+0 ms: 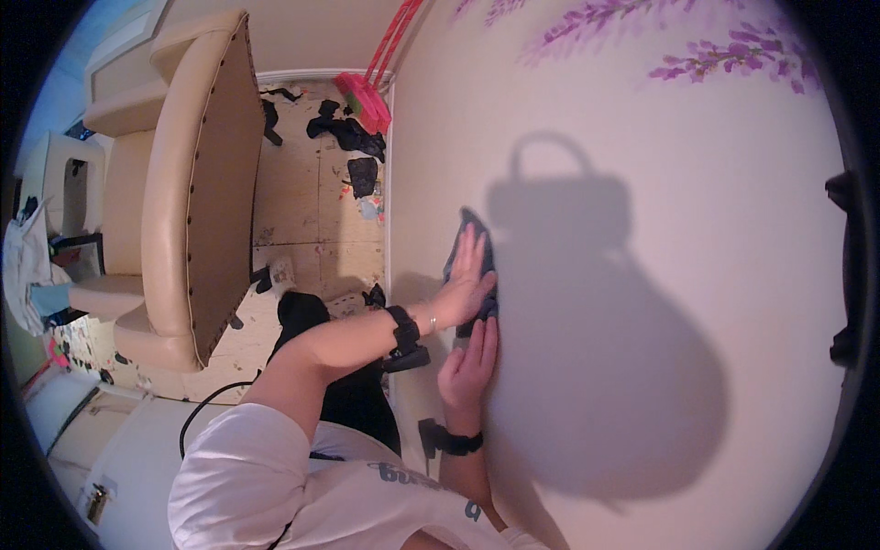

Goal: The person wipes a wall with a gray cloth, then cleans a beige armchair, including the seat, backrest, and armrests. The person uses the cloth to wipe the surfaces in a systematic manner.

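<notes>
A dark blue-grey cloth [470, 223] lies flat against the pale wall [687, 227]. My left hand [467, 285] presses it there, palm to the wall, fingers stretched upward and thumb out to the right. Just below, my right hand [469, 371] leans on the wall with its fingertips at the cloth's lower edge and its thumb apart. No grip on the cloth shows in the right hand. Each wrist wears a black strap with a dark device. Part of the cloth is hidden under my left hand.
A beige leather armchair [165, 199] stands to the left. Pink brooms or dustpans with red handles [371, 96] lean in the corner. Black scraps [347, 134] and bits of litter lie on the floor [295, 199]. Purple painted flowers [742, 58] decorate the wall, where my shadow [605, 357] falls.
</notes>
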`<state>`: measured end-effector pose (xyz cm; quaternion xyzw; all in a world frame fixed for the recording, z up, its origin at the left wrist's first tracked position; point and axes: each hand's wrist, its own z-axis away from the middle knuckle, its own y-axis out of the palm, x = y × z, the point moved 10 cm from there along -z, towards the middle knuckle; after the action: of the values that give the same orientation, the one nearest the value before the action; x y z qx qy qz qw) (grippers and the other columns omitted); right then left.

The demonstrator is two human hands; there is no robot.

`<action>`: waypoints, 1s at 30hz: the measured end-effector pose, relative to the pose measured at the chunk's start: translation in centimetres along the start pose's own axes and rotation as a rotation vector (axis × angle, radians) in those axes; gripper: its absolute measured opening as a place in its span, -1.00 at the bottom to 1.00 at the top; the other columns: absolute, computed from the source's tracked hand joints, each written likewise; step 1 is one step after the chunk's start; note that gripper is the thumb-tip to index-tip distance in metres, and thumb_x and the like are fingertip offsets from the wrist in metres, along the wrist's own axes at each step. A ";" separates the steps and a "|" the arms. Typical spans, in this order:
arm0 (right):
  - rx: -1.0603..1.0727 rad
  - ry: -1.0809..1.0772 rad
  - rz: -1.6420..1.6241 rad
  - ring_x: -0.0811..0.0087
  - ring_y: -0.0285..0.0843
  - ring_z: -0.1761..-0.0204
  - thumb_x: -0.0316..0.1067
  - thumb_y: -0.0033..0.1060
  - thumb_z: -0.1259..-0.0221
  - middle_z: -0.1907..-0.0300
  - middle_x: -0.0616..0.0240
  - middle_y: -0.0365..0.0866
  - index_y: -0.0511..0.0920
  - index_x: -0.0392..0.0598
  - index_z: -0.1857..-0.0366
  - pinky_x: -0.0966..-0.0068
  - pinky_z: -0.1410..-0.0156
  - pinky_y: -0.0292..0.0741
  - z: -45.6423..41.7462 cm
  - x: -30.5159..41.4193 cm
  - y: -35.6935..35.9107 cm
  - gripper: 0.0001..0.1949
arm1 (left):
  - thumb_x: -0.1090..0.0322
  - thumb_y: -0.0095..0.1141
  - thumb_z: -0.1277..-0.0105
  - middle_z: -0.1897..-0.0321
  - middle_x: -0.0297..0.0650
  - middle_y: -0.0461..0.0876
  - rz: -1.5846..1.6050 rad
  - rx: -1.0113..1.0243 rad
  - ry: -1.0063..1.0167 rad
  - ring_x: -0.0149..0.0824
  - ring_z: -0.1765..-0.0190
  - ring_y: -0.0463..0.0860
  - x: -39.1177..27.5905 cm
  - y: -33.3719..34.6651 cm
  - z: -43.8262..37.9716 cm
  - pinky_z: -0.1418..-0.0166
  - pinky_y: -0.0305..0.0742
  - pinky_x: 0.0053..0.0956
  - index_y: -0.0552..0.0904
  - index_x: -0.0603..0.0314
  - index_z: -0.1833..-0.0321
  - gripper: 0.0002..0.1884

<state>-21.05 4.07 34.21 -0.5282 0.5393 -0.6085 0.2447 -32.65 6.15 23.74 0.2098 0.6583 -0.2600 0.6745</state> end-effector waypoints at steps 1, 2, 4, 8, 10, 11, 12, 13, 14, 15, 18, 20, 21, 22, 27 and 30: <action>0.039 0.021 0.019 -0.15 0.24 -0.36 -0.44 -0.13 -0.25 -0.33 -0.22 0.26 0.37 -0.34 -0.24 0.05 -0.46 0.19 0.3 -0.2 0.1 -0.54 | 0.18 -0.05 -0.43 -0.54 0.20 -0.49 0.029 -0.003 0.099 0.20 -0.57 -0.41 -2.3 -0.8 -0.6 -0.57 -0.31 -0.02 -0.15 0.36 -0.53 -0.22; -0.058 -0.022 -0.030 -0.15 0.23 -0.37 -0.39 -0.16 -0.28 -0.34 -0.22 0.26 0.38 -0.34 -0.24 0.05 -0.46 0.18 0.5 0.2 -1.1 -0.55 | 0.15 -0.03 -0.41 -0.53 0.23 -0.46 -0.033 -0.008 0.182 0.25 -0.56 -0.40 -4.6 -1.3 -1.1 -0.56 -0.30 0.04 -0.10 0.37 -0.52 -0.22; -0.198 -0.077 -0.091 -0.14 0.22 -0.38 -0.30 -0.22 -0.35 -0.35 -0.20 0.25 0.40 -0.34 -0.24 0.04 -0.47 0.15 0.7 0.4 -2.8 -0.54 | 0.04 -0.06 -0.41 -0.53 0.26 -0.43 -0.119 -0.059 0.406 0.31 -0.55 -0.38 -9.3 -2.4 -2.0 -0.54 -0.31 0.11 -0.10 0.29 -0.54 -0.20; -0.351 -0.318 0.098 -0.22 0.09 -0.44 -0.17 -0.30 -0.41 -0.42 -0.25 0.12 0.36 -0.37 -0.27 -0.03 -0.50 0.06 -0.5 2.2 -3.2 -0.48 | -0.09 -0.22 -0.47 -0.52 0.28 -0.44 -0.122 -0.039 0.561 0.37 -0.53 -0.37 -11.8 -2.4 -2.3 -0.52 -0.32 0.17 -0.15 0.08 -0.58 -0.24; -0.226 -0.257 0.146 -0.24 0.03 -0.46 -0.16 -0.29 -0.41 -0.44 -0.26 0.08 0.30 -0.37 -0.32 -0.05 -0.51 0.02 -2.4 1.5 -1.0 -0.46 | -0.05 -0.23 -0.47 -0.53 0.26 -0.45 -0.140 0.031 0.528 0.31 -0.55 -0.40 -9.2 -2.1 -2.6 -0.53 -0.34 0.12 -0.15 0.12 -0.57 -0.25; -0.152 -0.209 0.157 -0.25 0.00 -0.47 -0.16 -0.28 -0.40 -0.45 -0.26 0.06 0.27 -0.37 -0.34 -0.05 -0.51 0.01 -3.1 1.1 0.2 -0.45 | -0.03 -0.23 -0.47 -0.53 0.25 -0.46 -0.134 0.066 0.465 0.28 -0.55 -0.41 -7.0 -1.7 -2.8 -0.54 -0.35 0.09 -0.15 0.14 -0.57 -0.26; -0.132 -0.187 0.146 -0.24 -0.02 -0.47 -0.16 -0.26 -0.39 -0.46 -0.25 0.03 0.23 -0.36 -0.36 -0.05 -0.52 -0.01 -3.6 1.1 1.0 -0.43 | 0.00 -0.23 -0.47 -0.53 0.24 -0.47 -0.129 0.097 0.403 0.25 -0.56 -0.42 -4.5 -1.3 -3.0 -0.55 -0.37 0.06 -0.15 0.17 -0.57 -0.26; -0.114 -0.148 0.118 -0.24 -0.04 -0.48 -0.16 -0.24 -0.38 -0.47 -0.24 0.01 0.19 -0.34 -0.38 -0.04 -0.52 -0.02 -3.9 0.8 2.0 -0.42 | 0.04 -0.21 -0.47 -0.54 0.22 -0.45 -0.120 0.072 0.373 0.24 -0.56 -0.40 -2.2 -1.3 -3.0 -0.56 -0.34 0.03 -0.11 0.20 -0.56 -0.28; -0.095 -0.104 0.080 -0.24 -0.06 -0.49 -0.15 -0.22 -0.37 -0.48 -0.24 -0.02 0.15 -0.33 -0.40 -0.04 -0.53 -0.03 -4.3 0.4 3.1 -0.40 | 0.09 -0.19 -0.46 -0.54 0.20 -0.44 -0.113 0.049 0.344 0.24 -0.57 -0.39 0.4 -1.2 -2.9 -0.57 -0.32 0.01 -0.07 0.24 -0.55 -0.30; 0.004 -0.066 0.048 -0.23 -0.04 -0.48 -0.18 -0.15 -0.35 -0.48 -0.24 -0.02 0.13 -0.33 -0.41 -0.02 -0.52 -0.01 -4.6 -0.2 4.8 -0.39 | 0.13 -0.17 -0.45 -0.55 0.18 -0.43 -0.104 0.028 0.312 0.23 -0.57 -0.37 3.0 -1.0 -2.8 -0.57 -0.30 -0.01 -0.03 0.27 -0.54 -0.31; 0.300 0.030 -0.086 -0.21 0.00 -0.47 -0.28 0.02 -0.25 -0.48 -0.24 -0.05 0.09 -0.31 -0.43 0.04 -0.53 0.03 -4.6 -2.7 10.7 -0.32 | 0.16 -0.13 -0.43 -0.51 0.32 -0.38 -0.183 0.141 0.103 0.30 -0.55 -0.32 12.1 0.9 -1.9 -0.58 -0.28 0.04 0.00 0.49 -0.48 -0.30; 0.477 0.050 -0.194 -0.19 -0.04 -0.49 -0.36 0.08 -0.16 -0.50 -0.21 -0.09 0.07 -0.29 -0.44 0.10 -0.55 0.01 -4.6 -4.3 15.2 -0.28 | 0.17 -0.15 -0.43 -0.48 0.41 -0.35 -0.120 0.231 -0.004 0.34 -0.53 -0.31 16.9 1.6 -0.4 -0.58 -0.29 0.06 0.03 0.57 -0.45 -0.31; 0.517 0.064 -0.184 -0.17 -0.06 -0.50 -0.35 0.02 -0.21 -0.51 -0.18 -0.10 0.06 -0.27 -0.45 0.11 -0.56 -0.02 -4.4 -4.9 17.0 -0.31 | 0.17 -0.17 -0.43 -0.46 0.45 -0.34 -0.032 0.270 -0.031 0.37 -0.52 -0.32 18.5 1.6 0.6 -0.58 -0.29 0.06 0.04 0.60 -0.44 -0.32; 0.557 0.075 -0.173 -0.15 -0.09 -0.51 -0.34 -0.04 -0.25 -0.52 -0.16 -0.11 0.06 -0.25 -0.45 0.13 -0.57 -0.05 -4.3 -5.3 18.6 -0.34 | 0.17 -0.19 -0.44 -0.45 0.50 -0.32 0.032 0.348 -0.126 0.40 -0.52 -0.32 20.3 2.2 1.3 -0.58 -0.30 0.06 0.06 0.62 -0.42 -0.33; 0.502 0.048 -0.204 -0.19 -0.14 -0.52 -0.31 -0.01 -0.21 -0.52 -0.13 -0.12 0.04 -0.27 -0.46 0.08 -0.58 -0.08 -7.1 -4.3 18.9 -0.30 | 0.11 -0.04 -0.36 -0.48 0.39 -0.37 -0.096 0.365 0.032 0.31 -0.52 -0.41 18.0 1.0 -1.5 -0.58 -0.37 -0.01 -0.09 0.58 -0.44 -0.19; 0.352 -0.119 -0.076 -0.28 -0.09 -0.48 -0.15 0.10 -0.27 -0.51 -0.14 -0.08 0.06 -0.30 -0.43 0.07 -0.55 -0.01 -12.2 -0.8 15.5 -0.27 | 0.06 0.13 -0.31 -0.51 0.24 -0.57 -0.212 0.225 0.163 0.07 -0.57 -0.47 12.4 -3.3 -8.1 -0.60 -0.41 -0.17 -0.37 0.44 -0.50 0.05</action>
<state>-36.04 4.99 21.42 -0.5323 0.3887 -0.6698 0.3418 -41.02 7.74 11.22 0.2337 0.6959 -0.3841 0.5600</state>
